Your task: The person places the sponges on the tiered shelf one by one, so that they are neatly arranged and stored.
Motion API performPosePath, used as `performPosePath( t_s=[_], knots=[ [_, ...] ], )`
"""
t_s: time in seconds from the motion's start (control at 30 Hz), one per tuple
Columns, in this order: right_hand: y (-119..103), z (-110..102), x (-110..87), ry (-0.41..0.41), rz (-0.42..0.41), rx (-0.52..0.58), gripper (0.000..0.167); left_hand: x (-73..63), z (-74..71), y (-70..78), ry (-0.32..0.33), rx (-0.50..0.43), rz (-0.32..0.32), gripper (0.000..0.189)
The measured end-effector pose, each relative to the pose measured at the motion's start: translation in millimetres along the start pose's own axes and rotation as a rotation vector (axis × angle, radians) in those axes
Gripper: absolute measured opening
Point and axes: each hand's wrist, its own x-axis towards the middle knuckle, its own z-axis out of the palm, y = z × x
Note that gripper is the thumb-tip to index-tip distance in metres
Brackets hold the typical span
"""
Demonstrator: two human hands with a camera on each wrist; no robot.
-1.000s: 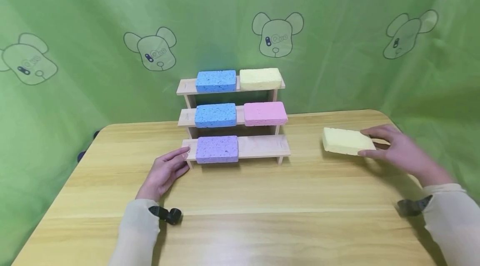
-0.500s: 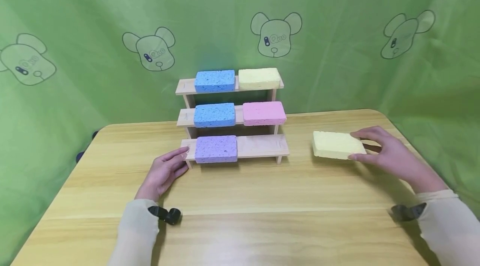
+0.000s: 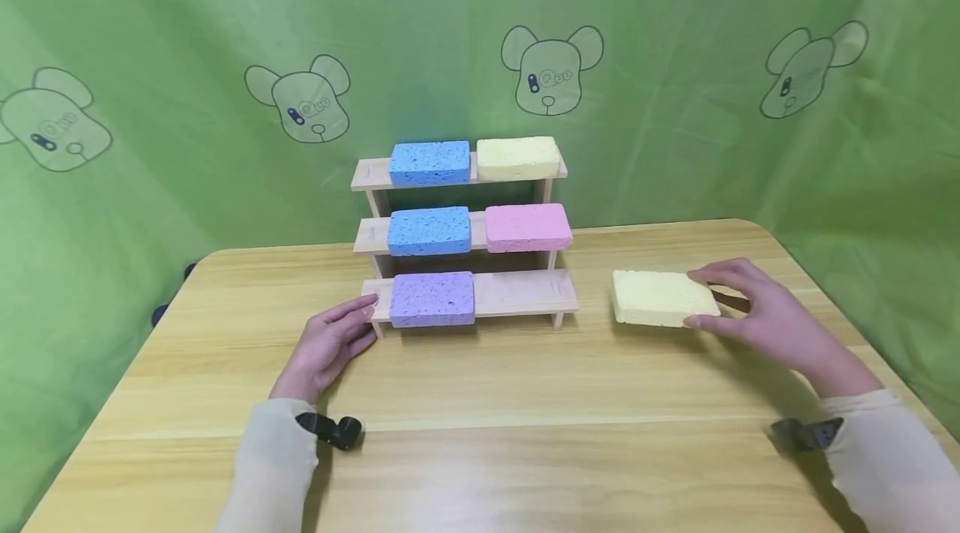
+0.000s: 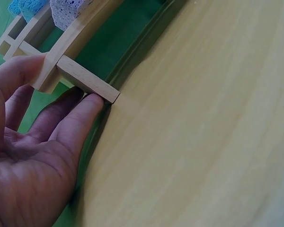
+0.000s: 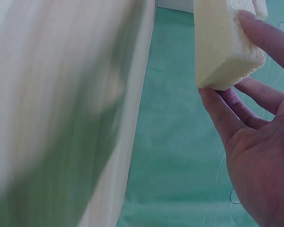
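Note:
A three-step wooden display stand [image 3: 525, 293] stands on the table, bearing several sponges. My left hand [image 3: 326, 354] holds the left end of its lowest step; in the left wrist view the fingers [image 4: 80, 116] meet the wooden leg [image 4: 87, 79] and one digit lies at the board's end. Beside that hand sits a purple sponge [image 3: 432, 299]. To the right of the stand, my right hand [image 3: 768, 320] pinches a pale yellow sponge [image 3: 660, 298] by its right end, above the table. In the right wrist view the sponge [image 5: 220, 52] is gripped between thumb and fingers.
Blue sponges [image 3: 430, 163] [image 3: 429, 231] lie on the left of the top and middle steps. Another yellow sponge [image 3: 517, 158] is at top right, a pink one [image 3: 528, 227] at middle right. A green curtain [image 3: 645, 99] hangs behind the wooden table [image 3: 525, 433].
My right hand has carried the yellow sponge left and slightly nearer to me, toward the stand. The left hand has kept its place at the lowest step.

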Motion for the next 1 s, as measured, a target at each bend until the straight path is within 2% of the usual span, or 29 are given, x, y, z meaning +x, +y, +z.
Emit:
performPosePath(
  t_s=[0.23,0.47,0.57,0.77,1.0],
  knots=[
    [-2,3,-2.2,0.001,-0.006,0.014,0.058,-0.5,-0.2,0.8,-0.002,0.008,-0.003,0.023],
    [-6,8,-1.0,-0.002,-0.093,0.024,0.059,-0.6,0.0,0.7,-0.003,0.022,-0.008,0.030],
    [-7,10,-0.1,-0.003,-0.102,0.038,0.059,-0.8,-0.1,0.8,-0.009,0.025,-0.011,0.035],
    [-10,14,-2.5,0.003,-0.085,0.054,0.059,-1.6,-0.1,0.6,-0.015,0.030,-0.010,0.036],
    [-19,18,-0.9,0.019,-0.042,-0.005,0.060,-2.0,-1.0,0.2,-0.016,0.013,-0.001,0.034]
  ],
)
